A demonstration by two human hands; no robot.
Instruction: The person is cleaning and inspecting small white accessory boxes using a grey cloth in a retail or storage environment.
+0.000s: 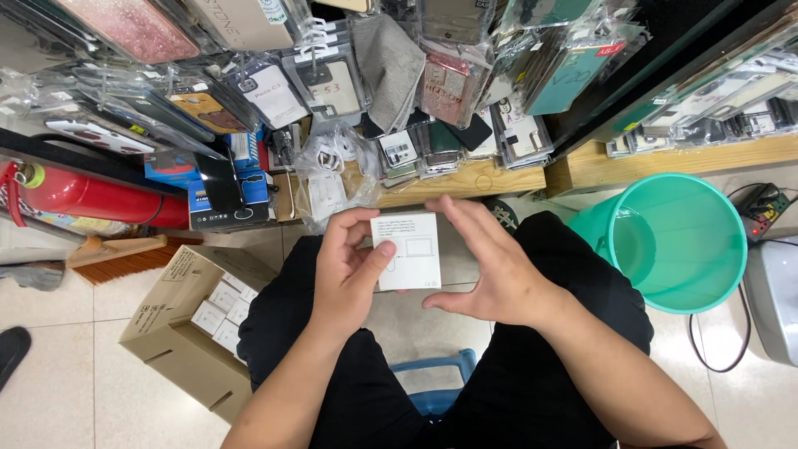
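Observation:
I hold a small white square box (pixel 407 252) in front of me, above my knees. My left hand (pixel 353 266) grips its left side, thumb lying across the face of the box. My right hand (pixel 486 266) is spread along the right edge, fingers extended behind and beside the box, touching it. Grey print and a small outline drawing show on the box's face. I sit in black trousers on a blue stool (pixel 436 387).
An open cardboard carton (pixel 179 333) with several small white boxes stands at my left. A teal plastic bucket (pixel 677 241) stands right. Racks of packaged phone cases (pixel 274 91) hang ahead above a wooden shelf (pixel 490 176). A red fire extinguisher (pixel 91 195) and a broom (pixel 125 256) lie left.

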